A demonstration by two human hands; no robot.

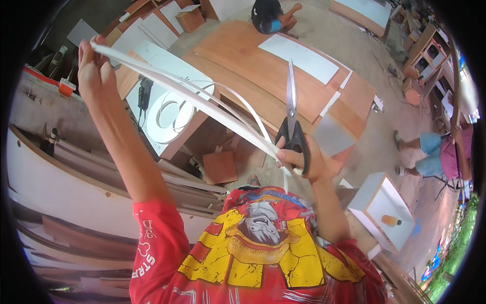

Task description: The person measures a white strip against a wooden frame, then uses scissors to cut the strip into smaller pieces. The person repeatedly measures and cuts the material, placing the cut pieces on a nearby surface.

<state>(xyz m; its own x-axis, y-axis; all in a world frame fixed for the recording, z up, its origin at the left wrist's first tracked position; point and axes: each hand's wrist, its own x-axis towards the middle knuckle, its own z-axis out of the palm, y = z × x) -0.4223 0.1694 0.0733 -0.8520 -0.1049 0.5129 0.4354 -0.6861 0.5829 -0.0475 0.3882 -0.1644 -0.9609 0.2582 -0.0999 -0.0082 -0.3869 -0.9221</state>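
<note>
A long white flexible strip (217, 115), like edge banding, stretches slantwise across the view between my hands. Raised at the upper left, my left hand (96, 76) pinches one end of it. My right hand (311, 157) is closed around the black handles of a pair of scissors (291, 101), whose blades point up and away. The strip's other stretch is caught between this hand's thumb and fingers, with a short tail hanging below. A loop of strip curves back toward a white coil (169, 119) on the white-topped table.
A dark corded power tool (145, 93) lies beside the coil. Plywood sheets (228, 55) and a white panel (298, 58) spread ahead. One person (267, 17) sits at the far side, another (455, 152) at right. A white open box (377, 202) holds an orange bottle (391, 220). Boards (76, 177) line the left.
</note>
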